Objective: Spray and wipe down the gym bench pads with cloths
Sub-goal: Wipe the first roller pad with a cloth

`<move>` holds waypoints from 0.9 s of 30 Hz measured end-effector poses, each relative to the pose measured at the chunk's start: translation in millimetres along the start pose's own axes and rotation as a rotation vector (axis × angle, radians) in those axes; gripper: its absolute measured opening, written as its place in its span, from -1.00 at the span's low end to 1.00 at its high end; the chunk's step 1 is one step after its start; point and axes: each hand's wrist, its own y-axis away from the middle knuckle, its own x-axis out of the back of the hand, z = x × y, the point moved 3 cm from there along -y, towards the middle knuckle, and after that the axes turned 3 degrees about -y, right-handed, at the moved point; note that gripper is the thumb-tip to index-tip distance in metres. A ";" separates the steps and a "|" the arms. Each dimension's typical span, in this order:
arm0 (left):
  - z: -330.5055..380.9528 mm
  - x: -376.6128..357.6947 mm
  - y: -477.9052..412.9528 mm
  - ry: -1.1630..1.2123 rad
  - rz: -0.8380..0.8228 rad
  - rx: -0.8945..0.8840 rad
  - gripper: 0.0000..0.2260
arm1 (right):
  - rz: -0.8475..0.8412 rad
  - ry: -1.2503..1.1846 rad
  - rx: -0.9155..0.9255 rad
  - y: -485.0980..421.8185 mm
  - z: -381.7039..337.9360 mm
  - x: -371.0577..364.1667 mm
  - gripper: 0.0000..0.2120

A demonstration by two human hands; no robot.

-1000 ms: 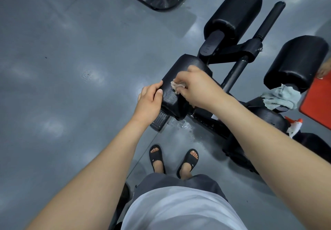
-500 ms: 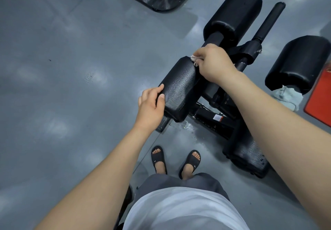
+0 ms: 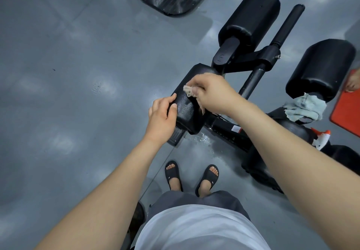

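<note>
Grey gym floor (image 3: 68,94) lies under a black bench pad (image 3: 187,117) at centre. The left hand (image 3: 161,117) grips the pad's 9 o'clock edge, fingers curled round it. The right hand (image 3: 214,94) clutches a beige cloth (image 3: 190,91) against the pad's top. A pale blue cloth (image 3: 303,107) lies at 3 o'clock.

Views: one, head-worn, wide-angle. Position: above the standing wearer's own torso. Facing: forward and steeply down onto the grey floor (image 3: 58,103). The sandalled feet (image 3: 172,174) sit low centre, and both forearms rise from the bottom corners. Range: close. The left hand (image 3: 160,118) gripping the bench pad (image 3: 187,117) and the right hand (image 3: 214,94) holding a cloth (image 3: 190,91) on it fall at frame centre. Far field: roller pads (image 3: 251,18), upper right.
</note>
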 end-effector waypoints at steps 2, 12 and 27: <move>0.4 1.0 0.0 0.009 -0.001 0.001 -0.67 | 0.076 -0.112 -0.095 -10.7 3.4 16.3 -0.88; -7.1 1.1 -1.4 0.042 -0.015 -0.025 -0.68 | 0.067 0.206 -0.238 -36.7 36.6 42.0 -0.78; -15.5 0.0 -3.2 0.104 -0.028 -0.003 -0.70 | 0.091 0.414 -0.094 -14.0 8.5 4.7 -0.88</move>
